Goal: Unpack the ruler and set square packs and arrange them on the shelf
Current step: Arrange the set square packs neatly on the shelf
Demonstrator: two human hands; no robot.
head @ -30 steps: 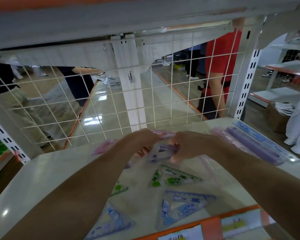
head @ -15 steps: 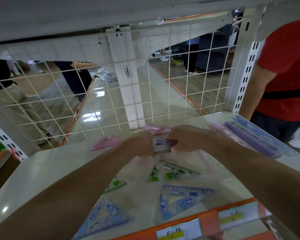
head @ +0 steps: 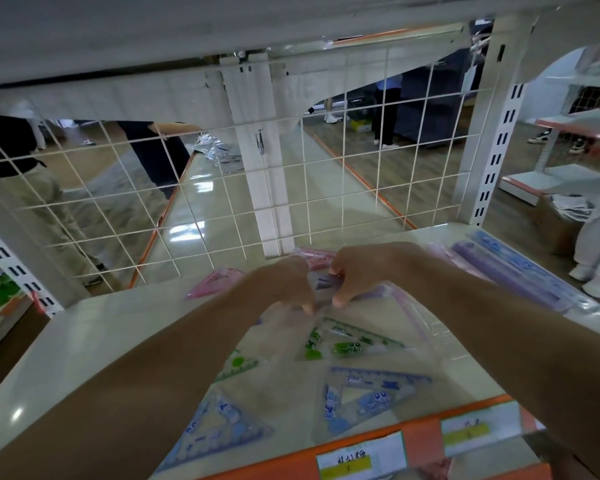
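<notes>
Both hands meet near the back of the shelf [head: 84, 341]. The left hand [head: 284, 285] and the right hand [head: 361, 271] have their fingers curled in, and together they pinch a small clear pack [head: 323, 284] with something purple inside. It looks like a set square pack, but it is blurry. It is held just above the shelf, in the middle. Under the hands and off to the right lies a big clear bag [head: 406, 320] with a pink zip line. I think the pack is coming out of that bag, so this is the unpacking step, with more to do. Other packs already lie flat on the shelf. There is a pink pack [head: 215, 282] to the left and a green pack [head: 347, 342] just in front of the hands. A blue pack [head: 371, 396] lies near the orange front strip [head: 423, 441], and another blue pack [head: 219, 431] is by the left arm. The long ruler packs [head: 499, 275] lie in a row at the right side. Next, the hands should pull the pack free and lay it flat in a bare spot. A good place would be at the back beside the pink pack. It should not slide onto the green one.
</notes>
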